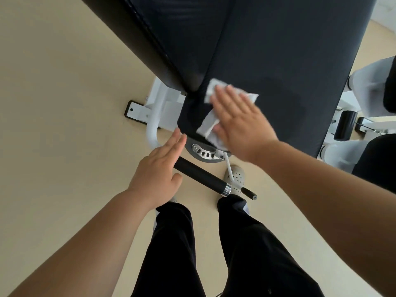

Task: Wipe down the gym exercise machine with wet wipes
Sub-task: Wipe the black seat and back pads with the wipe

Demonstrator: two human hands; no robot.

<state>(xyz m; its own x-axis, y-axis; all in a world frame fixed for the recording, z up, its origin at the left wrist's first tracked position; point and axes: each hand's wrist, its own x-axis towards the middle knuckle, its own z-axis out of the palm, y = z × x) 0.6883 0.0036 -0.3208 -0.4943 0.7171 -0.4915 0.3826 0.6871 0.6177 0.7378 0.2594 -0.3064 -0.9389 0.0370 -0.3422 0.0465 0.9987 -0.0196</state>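
A large black padded seat of the gym machine fills the upper middle of the head view. My right hand lies flat, palm down, pressing a white wet wipe onto the pad's near left corner. The wipe shows above and left of the fingers. My left hand hovers with its fingers straight and together, holding nothing, just above the upper end of a black foam handle that has a chrome end cap.
A white metal frame and a curved tube stand under the pad at the left. A grey adjustment plate with holes sits below the pad's corner. More white machine parts and a black roller are at the right. My legs and light shoes stand on beige floor.
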